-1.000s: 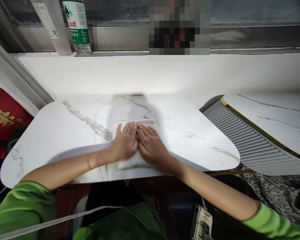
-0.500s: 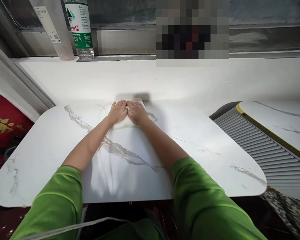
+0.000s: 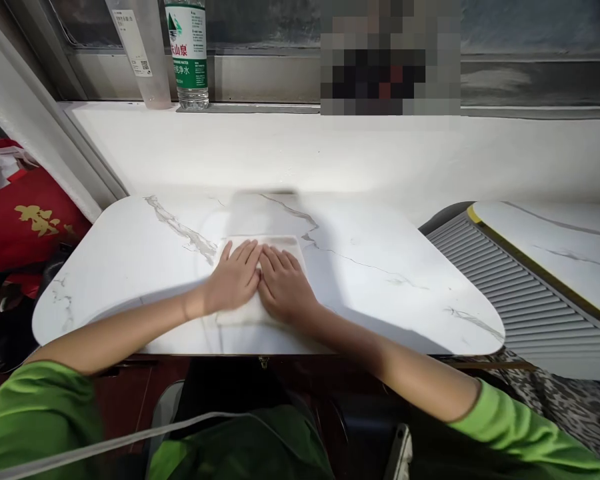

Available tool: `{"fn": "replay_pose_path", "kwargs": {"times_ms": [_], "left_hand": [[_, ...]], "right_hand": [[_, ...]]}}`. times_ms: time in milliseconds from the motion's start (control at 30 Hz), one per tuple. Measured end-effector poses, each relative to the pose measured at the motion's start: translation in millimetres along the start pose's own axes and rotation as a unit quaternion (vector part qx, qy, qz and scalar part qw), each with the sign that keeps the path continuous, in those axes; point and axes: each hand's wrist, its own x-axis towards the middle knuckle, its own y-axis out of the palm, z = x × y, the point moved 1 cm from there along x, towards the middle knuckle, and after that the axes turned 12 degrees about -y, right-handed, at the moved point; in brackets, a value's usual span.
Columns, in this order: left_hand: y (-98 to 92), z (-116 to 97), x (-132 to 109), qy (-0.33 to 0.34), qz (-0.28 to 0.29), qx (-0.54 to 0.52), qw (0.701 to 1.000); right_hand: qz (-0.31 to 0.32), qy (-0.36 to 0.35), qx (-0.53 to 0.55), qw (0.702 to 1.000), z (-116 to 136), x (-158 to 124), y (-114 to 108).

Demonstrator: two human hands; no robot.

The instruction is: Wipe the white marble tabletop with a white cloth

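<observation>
A folded white cloth [image 3: 293, 245] lies near the front middle of a white marble-patterned table [image 3: 390, 293]. My left hand [image 3: 235, 277] and my right hand [image 3: 283, 287] rest side by side on top of it, palms down, fingers stretched out flat and pointing away from me. The hands cover most of the cloth; only its far edge and near edge show. My green sleeves frame the bottom of the view.
A green-labelled water bottle [image 3: 189, 53] and a clear tube-like container [image 3: 143, 53] stand on the white window ledge [image 3: 330, 147]. A second marble tabletop [image 3: 555, 240] and a ribbed grey panel [image 3: 510, 287] lie to the right. Red fabric [image 3: 25, 220] sits left.
Both hands slid the cloth from the table's near edge out to the far edge, then drew it back toward me to the front middle.
</observation>
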Motion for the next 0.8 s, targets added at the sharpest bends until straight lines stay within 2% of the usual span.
{"fn": "replay_pose_path", "kwargs": {"times_ms": [67, 133, 233, 300, 400, 467, 633, 700, 800], "left_hand": [[-4.8, -7, -33, 0.006, -0.002, 0.0, 1.0], [-8.2, -11, -53, 0.004, 0.005, -0.004, 1.0], [-10.3, -5, -53, -0.031, 0.027, -0.011, 0.999], [-10.1, 6, -35, -0.062, 0.048, -0.016, 0.997], [-8.4, 31, 7, -0.091, 0.063, -0.022, 0.994], [-6.7, 51, 39, -0.1, 0.053, -0.026, 0.993], [-3.0, 96, 112, -0.117, 0.0, -0.03, 0.993], [-2.9, 107, 130, -0.132, -0.013, -0.027, 0.991], [-4.2, 113, 143, -0.141, -0.014, -0.023, 0.99]], "right_hand": [[-0.008, -0.043, 0.002, 0.999, 19, -19, -9], [-0.012, -0.082, 0.02, 0.996, 26, -26, -16], [-0.012, -0.124, 0.072, 0.99, 19, -15, -17], [-0.016, -0.13, 0.096, 0.987, 8, 4, -9], [-0.027, -0.087, 0.094, 0.991, -12, 43, 9], [-0.031, -0.061, 0.092, 0.993, -25, 72, 21], [-0.038, -0.054, 0.112, 0.991, -62, 144, 40], [-0.028, -0.043, 0.108, 0.993, -73, 165, 44], [-0.017, -0.033, 0.1, 0.994, -81, 179, 49]]}}
